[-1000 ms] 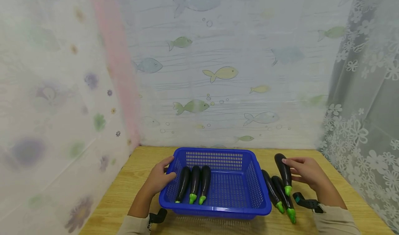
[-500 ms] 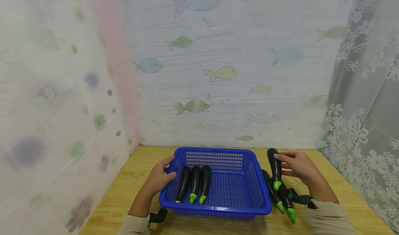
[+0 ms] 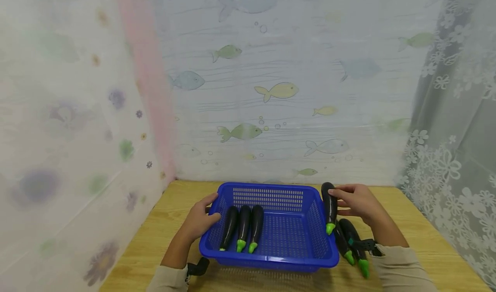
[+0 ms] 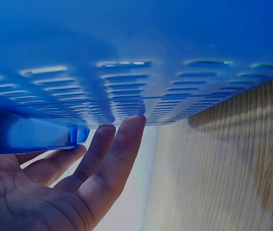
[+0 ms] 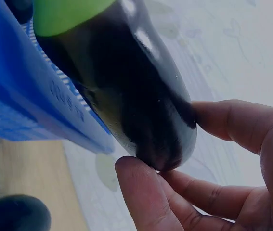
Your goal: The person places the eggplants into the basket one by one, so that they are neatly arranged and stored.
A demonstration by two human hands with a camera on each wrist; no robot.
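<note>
My right hand (image 3: 359, 202) pinches a dark eggplant (image 3: 330, 206) near its rounded end, between thumb and fingers. Its green stem end points down, over the right rim of the blue basket (image 3: 271, 259). Close up in the right wrist view, the held eggplant (image 5: 126, 91) overlaps that rim. At the opposite side, my left hand (image 3: 198, 220) grips the basket's left rim, thumb on the inner side. Its fingers (image 4: 122, 154) reach along the slotted outer wall in the left wrist view. Inside, at the left, three eggplants (image 3: 243, 224) lie side by side, stems toward the front.
Two more eggplants (image 3: 351, 234) lie on the wooden table (image 3: 155, 227) just right of the basket, partly hidden by the right hand and wrist camera. A fish-patterned curtain (image 3: 279, 119) hangs behind the table, with a lace-like curtain (image 3: 445, 167) at the right.
My right hand has carried the eggplant left, from above the two on the table to the basket's right rim. The left hand keeps its grip on the basket.
</note>
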